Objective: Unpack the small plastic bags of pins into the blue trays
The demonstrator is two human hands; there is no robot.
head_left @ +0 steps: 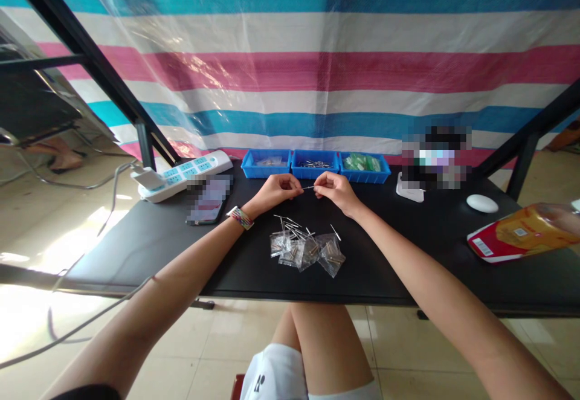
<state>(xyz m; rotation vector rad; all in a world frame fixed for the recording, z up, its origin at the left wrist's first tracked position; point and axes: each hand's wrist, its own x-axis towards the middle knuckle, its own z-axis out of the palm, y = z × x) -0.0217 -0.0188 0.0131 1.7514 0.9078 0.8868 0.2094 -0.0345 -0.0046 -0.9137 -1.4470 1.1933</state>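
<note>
Between my two hands is a thin metal pin [308, 188], one end pinched in the fingertips of my left hand [277, 193] and the other in those of my right hand [336, 192]. Both hands are closed, just in front of the blue bins. Nearer me on the black table lie several loose metal pins [293, 228]. Beside them are small clear plastic bags [308, 252] with small metal pieces inside. The middle blue bin [316, 173] holds more pins, the right blue bin [366, 177] green packets, and the left blue bin [266, 171] something pale in clear plastic.
A white power strip [185, 175] with a plugged-in adapter and a phone [211, 199] lie at the left. Right of the bins are a white case [410, 190], a white oval object [483, 203] and a bottle with amber contents [525, 231] on its side. Black frame posts flank the table [408, 243].
</note>
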